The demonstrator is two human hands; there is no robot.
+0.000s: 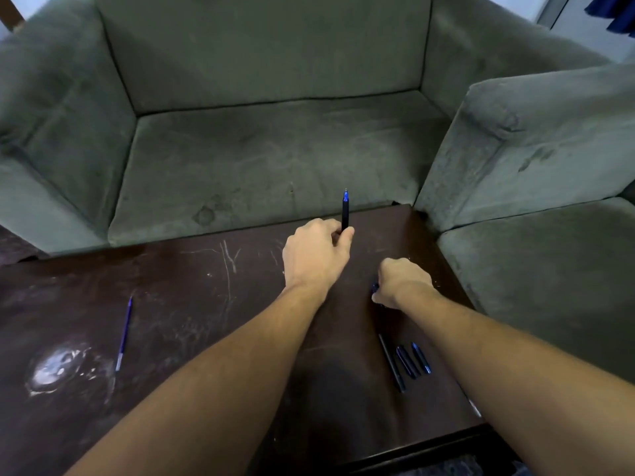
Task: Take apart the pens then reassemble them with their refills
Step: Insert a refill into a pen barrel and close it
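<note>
A black pen (345, 209) with a blue tip stands upright above the far edge of the dark, scratched counter (206, 304), its lower end gripped in the curled fingers of the left hand (316, 254). Just beside it, the right hand (403, 281) is curled down round a small blue part (374, 288), mostly hidden. Near the right forearm lie a black barrel (391, 364) and two short dark-blue pieces (407, 362). A loose blue refill (124, 333) lies well apart to the left. A grey-green sofa (275, 149) stands behind.
</note>
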